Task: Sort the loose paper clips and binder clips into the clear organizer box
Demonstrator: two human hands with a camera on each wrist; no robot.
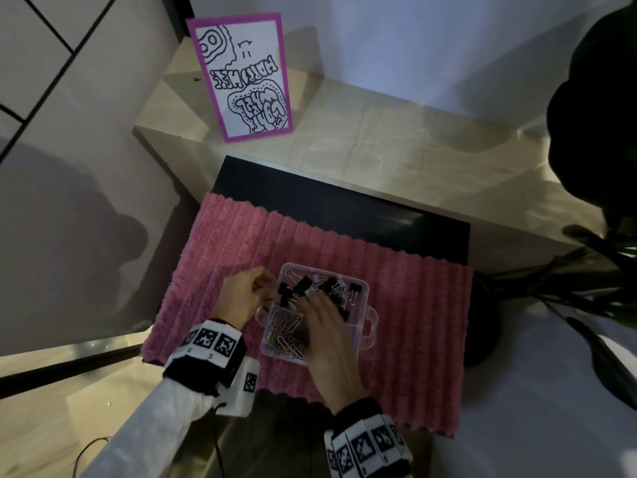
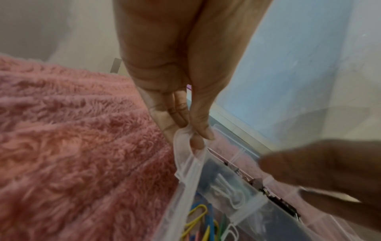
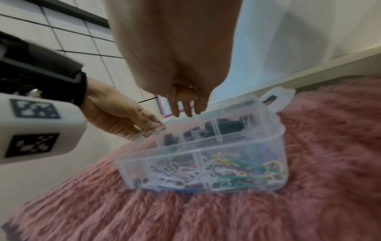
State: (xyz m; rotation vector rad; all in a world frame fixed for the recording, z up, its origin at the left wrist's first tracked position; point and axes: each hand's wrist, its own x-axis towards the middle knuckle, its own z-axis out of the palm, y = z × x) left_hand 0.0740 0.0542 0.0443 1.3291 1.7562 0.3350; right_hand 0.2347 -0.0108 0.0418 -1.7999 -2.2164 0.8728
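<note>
The clear organizer box (image 1: 366, 294) stands on a pink fluffy mat (image 1: 420, 326). Its near compartments hold coloured paper clips (image 1: 286, 339), also seen through the clear wall (image 3: 237, 171). Black binder clips (image 1: 300, 286) fill the far compartments (image 3: 226, 127). My left hand (image 1: 263, 288) pinches the box's clear left handle loop (image 2: 183, 146) between thumb and fingers. My right hand (image 1: 313, 300) hovers over the box with its fingers (image 3: 185, 109) hanging straight down above the binder clip compartments. I see nothing held in it. No loose clips show on the mat.
The mat lies on a black board (image 1: 344, 201) over a pale wooden shelf (image 1: 396, 139). A pink-bordered card (image 1: 244, 77) leans against the wall at the back left. A dark leafy plant (image 1: 603, 132) fills the right side.
</note>
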